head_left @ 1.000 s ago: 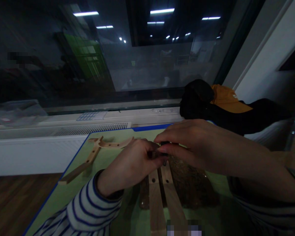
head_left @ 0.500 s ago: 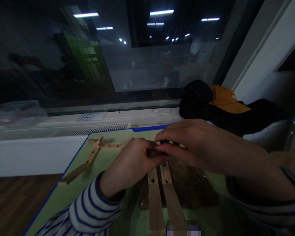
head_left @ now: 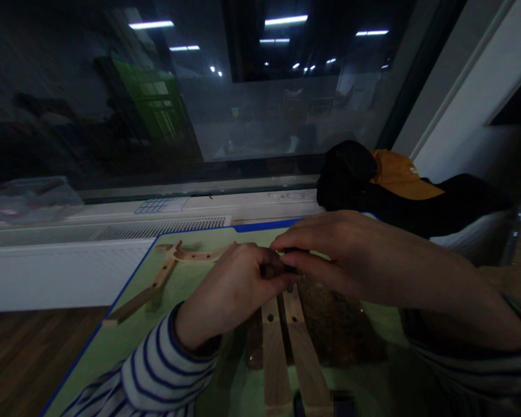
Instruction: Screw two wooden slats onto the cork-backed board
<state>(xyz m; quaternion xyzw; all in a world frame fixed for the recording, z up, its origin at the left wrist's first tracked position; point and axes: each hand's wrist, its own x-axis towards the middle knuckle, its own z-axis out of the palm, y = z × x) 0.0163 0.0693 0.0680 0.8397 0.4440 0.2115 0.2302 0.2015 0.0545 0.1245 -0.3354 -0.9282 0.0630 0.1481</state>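
Two light wooden pieces with drilled holes, one on the left point(head_left: 276, 362) and one on the right point(head_left: 310, 368), lie side by side on a shiny brown plastic-wrapped pack point(head_left: 342, 327). My left hand point(head_left: 241, 281) is closed at their far ends, fingers and thumb bent together; what it grips is hidden. My right hand point(head_left: 330, 246) comes in from the right and pinches a small dark piece point(head_left: 291, 251), mostly covered by the fingers. Just below the left thumb, a small metal fitting point(head_left: 290, 288) shows in the right wooden piece.
More drilled wooden parts, a straight one point(head_left: 154, 286) and a curved one point(head_left: 195, 256), rest on the green blue-edged tabletop point(head_left: 91, 370). Behind are a radiator point(head_left: 165, 227), a windowsill point(head_left: 247, 202), a plastic container point(head_left: 35, 197), and dark clothing with an orange cap point(head_left: 403, 174).
My right hand's fingertips have shifted slightly left and closed further over the small dark piece. My left hand and the wooden pieces stay nearly in place.
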